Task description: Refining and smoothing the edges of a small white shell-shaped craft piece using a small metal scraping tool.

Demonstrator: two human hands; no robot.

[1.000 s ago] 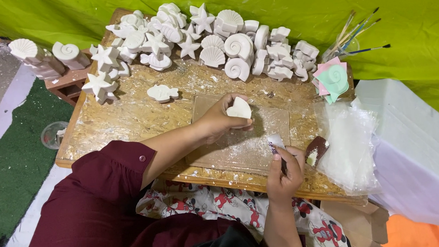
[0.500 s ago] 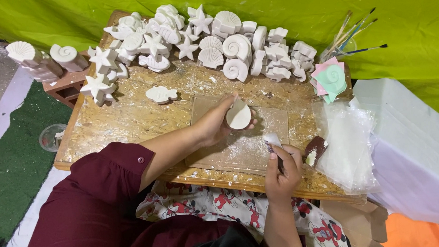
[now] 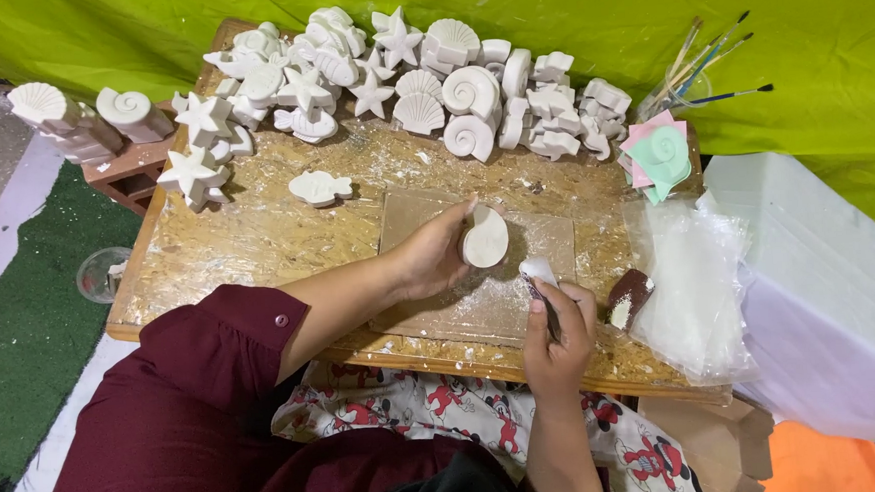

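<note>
- A person in a dark red sleeve sits at a wooden chipboard table (image 3: 257, 235), seen from above.
- The left hand (image 3: 436, 256) curls around a white plaster shell piece (image 3: 485, 237), fingers and thumb gripping its edge and holding it tilted on a square board (image 3: 426, 212) near the middle of the table.
- The right hand (image 3: 557, 330) is closed around a small tool (image 3: 539, 281) with a white tip, fingers pressed together on its handle. The tip sits just beside the shell piece, above a patch of white dust.
- Open room: a bare strip of tabletop lies left of the board, with only a white plaster fish (image 3: 319, 188) on it. The near table edge runs just under both wrists.
- The far edge is crowded with a heap of white plaster casts (image 3: 449, 86): stars, scallops and spiral shells, touching one another.
- More white shells (image 3: 71, 110) stand on a low red-brown stand beyond the table's left edge, with a clear glass (image 3: 100, 276) on the floor below.
- At the right edge a crumpled clear plastic bag (image 3: 694, 282) hangs over the corner; a small brown block (image 3: 628, 298) lies beside it, near the right hand.
- At the far right corner sit pink and mint green squares (image 3: 657, 155), the top one bearing a mint spiral shell, and paintbrushes (image 3: 712, 62) in a clear holder.
- A bright green cloth (image 3: 595, 8) backs the scene; a white-covered surface (image 3: 817, 256) stands to the right.
</note>
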